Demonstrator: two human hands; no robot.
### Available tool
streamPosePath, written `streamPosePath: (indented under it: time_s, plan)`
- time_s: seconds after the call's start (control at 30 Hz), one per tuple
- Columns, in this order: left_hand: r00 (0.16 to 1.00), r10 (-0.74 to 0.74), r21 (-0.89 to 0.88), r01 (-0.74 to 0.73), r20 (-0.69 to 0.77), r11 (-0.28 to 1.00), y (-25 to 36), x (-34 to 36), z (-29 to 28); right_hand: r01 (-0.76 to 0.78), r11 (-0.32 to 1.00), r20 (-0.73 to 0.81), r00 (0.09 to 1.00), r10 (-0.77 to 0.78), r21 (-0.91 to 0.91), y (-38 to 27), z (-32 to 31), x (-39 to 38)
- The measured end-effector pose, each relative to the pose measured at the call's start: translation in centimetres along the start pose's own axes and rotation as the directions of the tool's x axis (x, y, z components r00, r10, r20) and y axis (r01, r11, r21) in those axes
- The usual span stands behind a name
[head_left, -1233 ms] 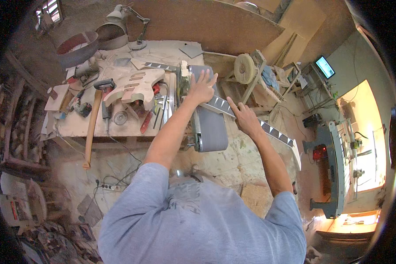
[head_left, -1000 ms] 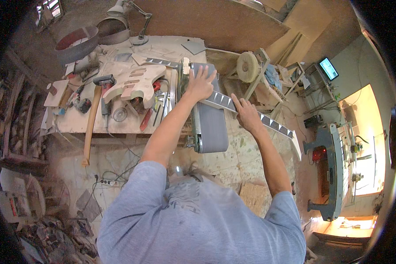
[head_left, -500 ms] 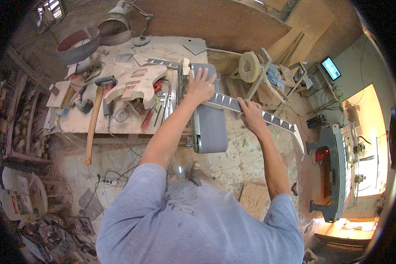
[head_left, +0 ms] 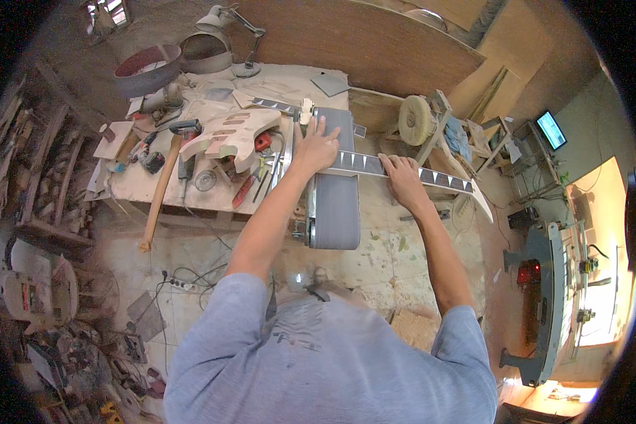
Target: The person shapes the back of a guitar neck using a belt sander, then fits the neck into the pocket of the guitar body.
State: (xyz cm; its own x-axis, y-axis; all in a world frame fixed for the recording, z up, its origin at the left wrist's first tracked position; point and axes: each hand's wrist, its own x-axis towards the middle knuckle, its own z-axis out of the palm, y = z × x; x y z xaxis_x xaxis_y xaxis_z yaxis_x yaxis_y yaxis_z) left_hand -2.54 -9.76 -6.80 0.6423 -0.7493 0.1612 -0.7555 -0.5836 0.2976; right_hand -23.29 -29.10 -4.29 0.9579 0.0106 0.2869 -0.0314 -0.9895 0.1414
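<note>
A guitar neck (head_left: pixel 364 163) with a dark fingerboard and white fin-shaped inlays lies across the grey belt of a belt sander (head_left: pixel 334 219). My left hand (head_left: pixel 316 148) holds the neck's left end over the belt, its fingers pointing forward and slightly apart. That end is hidden under the hand. Farther right, my right hand (head_left: pixel 403 177) grips the neck past the belt's right edge, with the fingers over the fingerboard and the thumb out of sight. The pale pointed headstock (head_left: pixel 482 203) sticks out to the right, in the air.
Left of the sander, a dusty workbench (head_left: pixel 141 187) bears a pale guitar body (head_left: pixel 230 138), another inlaid neck (head_left: pixel 274 105), a wooden-handled tool (head_left: pixel 164 191), a power drill (head_left: pixel 148 157) and a lamp (head_left: pixel 247 69). A buffing wheel (head_left: pixel 415 120) stands at the back right. Cables (head_left: pixel 184 283) cross the floor.
The neck has swung to lie more squarely across the belt, its headstock end turned away from me. Both hands stay on it. The whole view has shifted slightly.
</note>
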Motion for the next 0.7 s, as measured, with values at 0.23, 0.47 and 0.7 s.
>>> streamPosePath:
  time_s: [0.23, 0.47, 0.7]
  plan:
    - [0.987, -0.113, 0.037, 0.118, -0.113, 0.992, 0.0, -0.5, 1.1, 0.077, 0.996, 0.014, 0.997, -0.078, 0.045, 2.2, 1.2, 1.8]
    - [0.982, -0.184, 0.110, 0.188, -0.050, 0.976, 3.9, -0.2, 0.2, 0.105, 0.993, -0.003, 0.994, -0.105, 0.045, 5.6, 2.0, 2.0]
    - [0.970, -0.233, 0.109, 0.240, -0.076, 0.965, 0.4, -0.3, 0.4, 0.151, 0.988, -0.132, 0.981, -0.144, 0.041, 3.3, 3.3, 3.9]
